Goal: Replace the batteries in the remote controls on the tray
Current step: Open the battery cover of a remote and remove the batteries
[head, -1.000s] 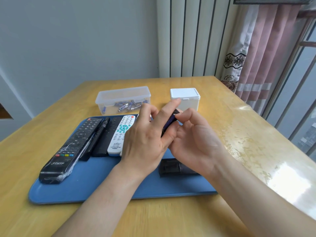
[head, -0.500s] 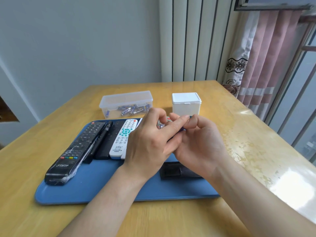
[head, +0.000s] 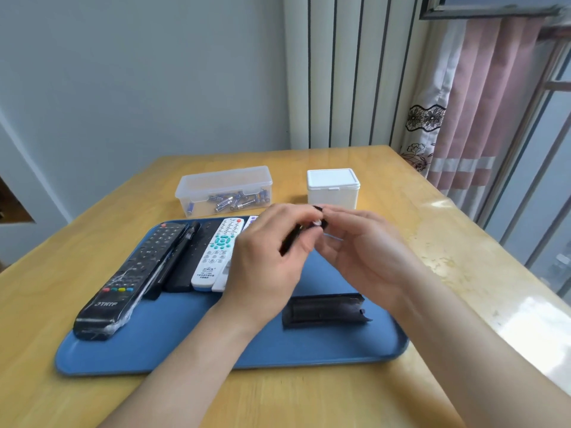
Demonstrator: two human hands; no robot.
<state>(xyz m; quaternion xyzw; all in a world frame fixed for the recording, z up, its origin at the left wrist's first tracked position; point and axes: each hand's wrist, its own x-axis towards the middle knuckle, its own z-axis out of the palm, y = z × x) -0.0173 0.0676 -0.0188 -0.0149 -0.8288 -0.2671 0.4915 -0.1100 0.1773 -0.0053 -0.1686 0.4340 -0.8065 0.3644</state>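
Observation:
A blue tray lies on the wooden table with several remote controls in a row at its left: a black plastic-wrapped one, darker slim ones and a white one. A black battery cover lies on the tray near its right side. Above the tray my left hand grips a black remote, mostly hidden by the fingers. My right hand pinches at its far end; what lies between those fingertips is too small to tell.
A clear lidded box holding several batteries stands beyond the tray. A white lidded box stands to its right. The table ends at a window and pink curtain on the right.
Both hands stayed together over the tray, working at the remote's end. The black battery cover on the tray is now fully uncovered below my right hand. The camera tilted slightly.

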